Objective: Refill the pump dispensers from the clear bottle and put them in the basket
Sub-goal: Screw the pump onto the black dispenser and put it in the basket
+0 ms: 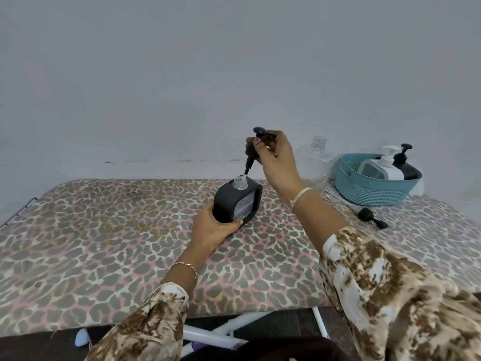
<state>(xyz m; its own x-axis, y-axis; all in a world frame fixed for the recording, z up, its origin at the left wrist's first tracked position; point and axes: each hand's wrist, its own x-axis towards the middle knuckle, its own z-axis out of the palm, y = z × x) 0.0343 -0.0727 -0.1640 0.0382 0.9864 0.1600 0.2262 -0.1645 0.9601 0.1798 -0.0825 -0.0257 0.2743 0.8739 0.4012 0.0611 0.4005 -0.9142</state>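
A black pump dispenser body (229, 201) with a clear window and an open threaded neck stands tilted on the table, gripped at its base by my left hand (212, 230). My right hand (276, 157) holds the black pump head (252, 149) above it, with the tube's tip at the neck's opening. The clear bottle (313, 162), uncapped, stands behind my right wrist. A teal basket (369, 188) at the right holds a white dispenser (382, 168) and a black dispenser (406, 165).
The table has a leopard-print cover (104, 243) and a plain wall behind it. A loose black cap (372, 217) lies on the cover in front of the basket. White frame tubes (221, 334) show below the table's near edge.
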